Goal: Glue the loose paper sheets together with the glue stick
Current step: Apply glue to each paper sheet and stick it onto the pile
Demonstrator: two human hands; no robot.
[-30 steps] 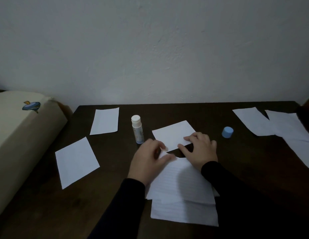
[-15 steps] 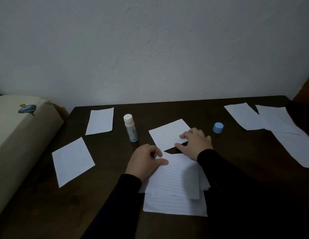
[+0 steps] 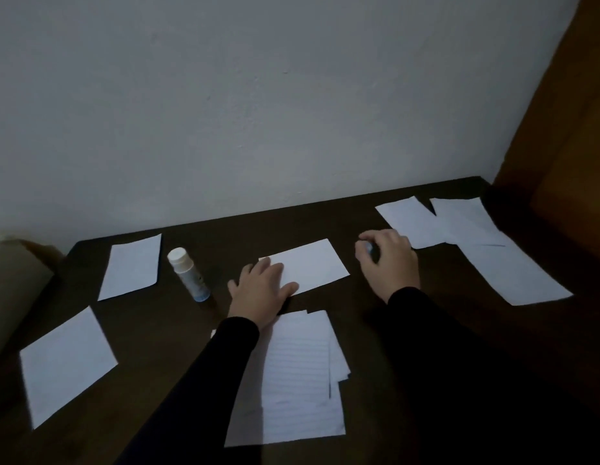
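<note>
Papers are lying all over a dark desk (image 3: pixel 325 213) in the head view, the only view there is. The left hand (image 3: pixel 260 290) is lying flat with its fingers straight, pressing on the near left corner of a small white sheet (image 3: pixel 312 263) in the middle of the desk. The right hand (image 3: pixel 389 256) is sitting to the right of that sheet, with its fingers curling around a small blue cap (image 3: pixel 369 248) (only a bit of blue is showing between the fingers). Both arms are wearing black sleeves.

The glue stick (image 3: pixel 188 274) is standing on the desk to the left of the left hand, not touching it, and its white top is showing. It is looking tilted in this wide picture.

A stack of lined sheets (image 3: pixel 298 377) is lying near the person, just below the left hand and partly under the left sleeve. The sheets in it are not lining up neatly, and some edges are sticking out on the right.

Two more white sheets are lying on the left side of the desk: one (image 3: pixel 132 265) far back beside the glue stick, and one (image 3: pixel 65 362) nearer the front edge. Some long white sheets (image 3: pixel 486 243) are overlapping at the far right, just past the right hand.

A pale wall (image 3: pixel 258 112) is standing behind the desk.
</note>
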